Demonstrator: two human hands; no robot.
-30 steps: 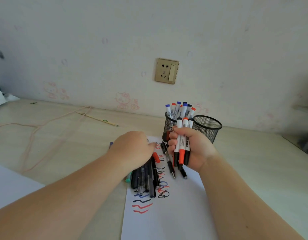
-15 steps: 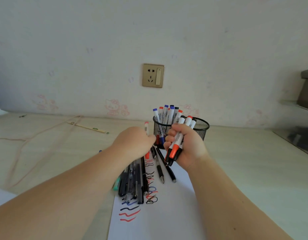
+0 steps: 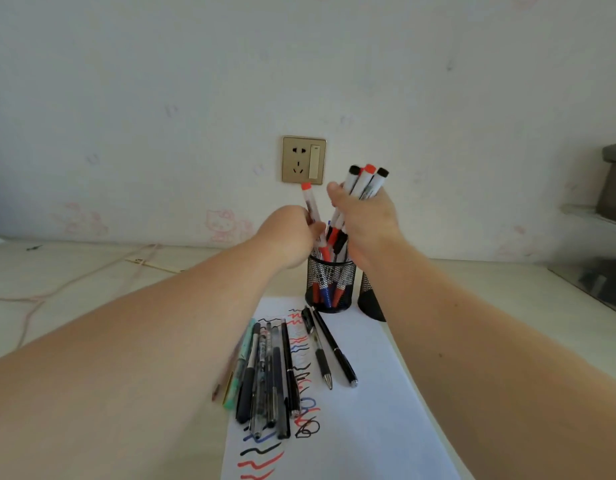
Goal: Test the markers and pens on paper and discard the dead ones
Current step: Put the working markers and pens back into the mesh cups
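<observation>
My left hand [image 3: 292,237] grips one red-capped marker [image 3: 310,202], upright above a black mesh cup [image 3: 330,282] that holds several red and blue markers. My right hand [image 3: 365,220] holds a bundle of markers [image 3: 365,181] with black and red ends, their lower ends pointing into that cup. A white paper sheet [image 3: 368,427] lies in front, covered in red, blue and black test squiggles. Several pens [image 3: 265,375] lie in a row on its left edge. Two black pens [image 3: 329,344] lie apart near the cup.
A second mesh cup [image 3: 368,299] stands just right of the first, mostly hidden by my right forearm. A gold wall socket [image 3: 303,160] is behind. A beige cord [image 3: 74,282] trails over the table at the left. A dark object [image 3: 615,181] sits on a ledge at the far right.
Both hands have risen from the paper to above the mesh cup. My left hand has picked a red-capped marker out of the pile and lifted it. The view has tilted upward.
</observation>
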